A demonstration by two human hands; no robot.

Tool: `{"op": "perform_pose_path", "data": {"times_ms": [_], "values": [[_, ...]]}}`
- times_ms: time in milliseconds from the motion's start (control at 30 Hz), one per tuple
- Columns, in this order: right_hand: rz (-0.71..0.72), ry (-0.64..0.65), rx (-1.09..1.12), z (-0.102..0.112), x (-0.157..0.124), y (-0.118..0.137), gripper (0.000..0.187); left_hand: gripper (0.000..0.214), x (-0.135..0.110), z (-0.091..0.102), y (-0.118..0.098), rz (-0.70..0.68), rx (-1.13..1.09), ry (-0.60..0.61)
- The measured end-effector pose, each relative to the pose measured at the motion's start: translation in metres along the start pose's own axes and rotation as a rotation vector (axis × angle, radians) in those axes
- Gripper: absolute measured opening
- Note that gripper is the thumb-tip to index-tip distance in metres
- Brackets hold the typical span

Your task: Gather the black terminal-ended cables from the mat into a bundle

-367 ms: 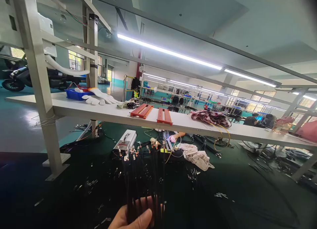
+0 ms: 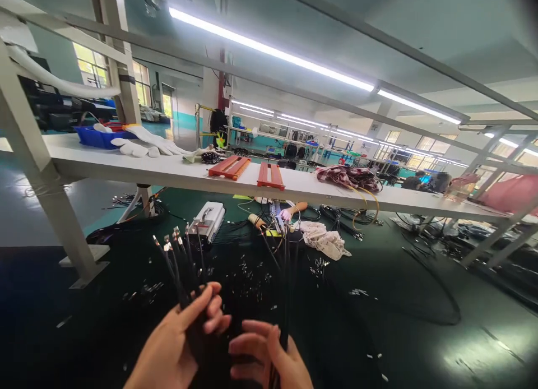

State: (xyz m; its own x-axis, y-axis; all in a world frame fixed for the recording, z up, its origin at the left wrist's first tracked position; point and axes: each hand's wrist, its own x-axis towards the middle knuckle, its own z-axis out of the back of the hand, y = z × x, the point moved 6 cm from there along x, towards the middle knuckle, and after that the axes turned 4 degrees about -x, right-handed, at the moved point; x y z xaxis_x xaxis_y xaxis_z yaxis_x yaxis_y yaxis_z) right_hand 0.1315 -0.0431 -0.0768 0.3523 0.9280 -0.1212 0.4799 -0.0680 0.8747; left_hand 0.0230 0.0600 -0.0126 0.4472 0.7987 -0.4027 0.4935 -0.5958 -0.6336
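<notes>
Left hand (image 2: pixel 176 344) closed around a fan of thin black cables (image 2: pixel 185 277), thumb and fingers pressed together on the strands low down, metal connector tips (image 2: pixel 168 244) splaying up and away above the grip. Right hand (image 2: pixel 269 358) just beside it, fingers curled and pinching a second group of black cables (image 2: pixel 286 282) that rises nearly straight up from the grip. Both bundles held over the dark green bench mat (image 2: pixel 399 322), well clear of its surface at the top ends.

Likely light and limp: thin, flexible strands, prone to fanning and slipping past one another when held loosely. Connector ends probably stiff and easily bent or snagged, so best gripped on the black jacket, a little below the tips, with the strands gathered tight.

Beyond the grip, a white box-like tool (image 2: pixel 208 221) and a crumpled cloth (image 2: pixel 323 240) on the mat, loose small metal parts (image 2: pixel 252 271) scattered between. Farther off, another person's hand (image 2: pixel 290 211) under the white shelf (image 2: pixel 176 173), which bears two red combs (image 2: pixel 247 170), white gloves (image 2: pixel 143 142) and a blue tray (image 2: pixel 94 137).
</notes>
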Motion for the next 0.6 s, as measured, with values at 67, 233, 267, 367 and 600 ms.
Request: {"op": "perform_pose_path", "data": {"times_ms": [67,233,267,367,600], "values": [[0.026,-0.038,0.102,0.011,0.007,0.009,0.066,0.016,0.002,-0.003,-0.016,-0.029,0.004,0.037],[-0.039,-0.037,-0.018,0.025,0.011,0.022,0.050,0.009,0.000,-0.003,-0.032,0.043,0.115,0.029],[-0.074,-0.043,-0.074,0.025,0.012,0.020,0.052,0.012,-0.001,-0.006,-0.030,0.054,0.130,0.051],[-0.157,-0.074,-0.286,0.024,0.017,0.003,0.088,0.030,0.000,-0.019,-0.015,0.061,0.191,0.175],[0.173,0.232,-0.966,-0.034,0.018,-0.014,0.037,0.045,0.012,-0.063,0.054,0.016,0.712,0.522]]}}
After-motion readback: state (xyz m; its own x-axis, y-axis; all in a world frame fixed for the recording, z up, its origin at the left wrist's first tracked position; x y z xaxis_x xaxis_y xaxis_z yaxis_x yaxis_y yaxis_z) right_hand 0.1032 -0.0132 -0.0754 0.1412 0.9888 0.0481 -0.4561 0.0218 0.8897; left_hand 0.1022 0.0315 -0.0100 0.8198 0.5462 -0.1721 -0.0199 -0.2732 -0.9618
